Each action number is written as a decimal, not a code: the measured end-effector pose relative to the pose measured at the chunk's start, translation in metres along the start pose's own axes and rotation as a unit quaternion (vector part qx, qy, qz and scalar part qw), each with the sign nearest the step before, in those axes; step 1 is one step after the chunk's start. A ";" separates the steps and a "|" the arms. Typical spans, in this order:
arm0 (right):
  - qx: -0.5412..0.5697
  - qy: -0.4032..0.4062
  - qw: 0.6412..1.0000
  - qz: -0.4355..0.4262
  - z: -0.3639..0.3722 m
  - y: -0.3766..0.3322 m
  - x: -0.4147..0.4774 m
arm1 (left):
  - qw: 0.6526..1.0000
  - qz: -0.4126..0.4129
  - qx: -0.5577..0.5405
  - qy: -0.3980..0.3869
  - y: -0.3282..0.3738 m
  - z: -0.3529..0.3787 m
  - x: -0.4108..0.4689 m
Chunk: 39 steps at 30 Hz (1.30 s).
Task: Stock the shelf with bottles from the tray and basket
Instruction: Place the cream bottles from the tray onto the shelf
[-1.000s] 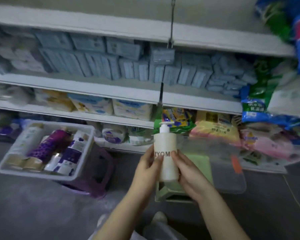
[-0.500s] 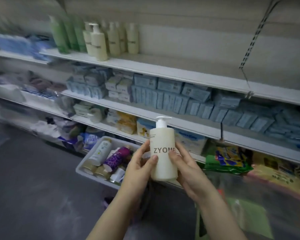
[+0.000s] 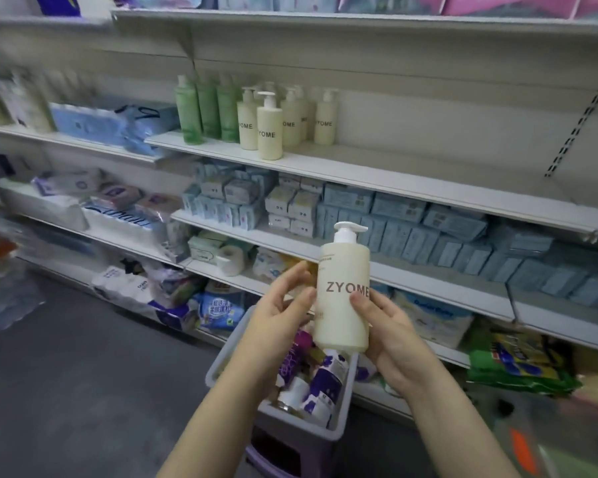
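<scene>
I hold a cream pump bottle (image 3: 344,294) marked ZYOME upright in front of me. My right hand (image 3: 390,336) grips its lower right side, thumb across the label. My left hand (image 3: 280,312) touches its left side with nearly straight fingers. Below the bottle sits a pale grey tray (image 3: 221,360) with several purple and white bottles lying in it. Higher up, the white shelf (image 3: 377,170) carries a group of matching cream pump bottles (image 3: 270,127) and three green bottles (image 3: 208,112); its right part is bare.
The tray rests on a purple stool or basket (image 3: 283,453). Blue tissue packs (image 3: 411,219) fill the shelf below the bottles. Lower shelves hold paper rolls and bagged goods. Grey floor (image 3: 66,391) spreads to the left. A green pack (image 3: 518,367) lies at the right.
My view has swung up and left, bringing the bottle shelf nearer the centre. The bottle stays upright between both hands, now above the tray. My left fingers have loosened along its side.
</scene>
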State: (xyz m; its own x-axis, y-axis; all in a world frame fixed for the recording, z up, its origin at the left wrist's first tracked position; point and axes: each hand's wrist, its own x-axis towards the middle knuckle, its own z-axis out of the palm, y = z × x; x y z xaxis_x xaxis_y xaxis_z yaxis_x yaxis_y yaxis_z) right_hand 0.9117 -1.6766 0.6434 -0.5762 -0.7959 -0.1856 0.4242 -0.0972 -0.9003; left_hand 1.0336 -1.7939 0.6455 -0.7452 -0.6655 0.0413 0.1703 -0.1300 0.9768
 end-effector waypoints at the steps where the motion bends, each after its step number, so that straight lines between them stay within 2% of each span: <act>1: 0.000 0.005 1.000 -0.012 0.003 -0.004 0.011 | 1.000 0.012 0.012 0.005 0.007 -0.005 0.013; 13: 0.000 0.035 0.993 -0.109 0.018 -0.070 0.151 | 0.995 0.083 0.036 0.038 0.048 -0.037 0.170; 19: -0.061 0.034 0.986 -0.150 0.026 -0.093 0.213 | 0.993 0.098 0.046 0.043 0.054 -0.057 0.236; 28: -0.106 0.119 0.963 -0.216 0.065 -0.113 0.329 | 0.984 0.134 0.110 0.032 0.073 -0.102 0.384; 33: -0.124 0.178 0.946 -0.241 0.090 -0.113 0.391 | 0.966 0.152 0.210 -0.003 0.063 -0.138 0.457; 39: -0.197 0.211 0.926 -0.244 0.103 -0.104 0.436 | 0.967 0.137 0.203 -0.078 0.049 -0.165 0.516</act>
State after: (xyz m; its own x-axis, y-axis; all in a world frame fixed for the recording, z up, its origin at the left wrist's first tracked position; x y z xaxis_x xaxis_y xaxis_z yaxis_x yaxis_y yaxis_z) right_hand 0.6882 -2.0753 0.6969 -0.8894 -0.4018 0.2181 -0.1977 -0.0921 -0.9759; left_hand 0.7639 -2.2653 0.6797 -0.8013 -0.5115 0.3102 0.1319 0.3547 0.9256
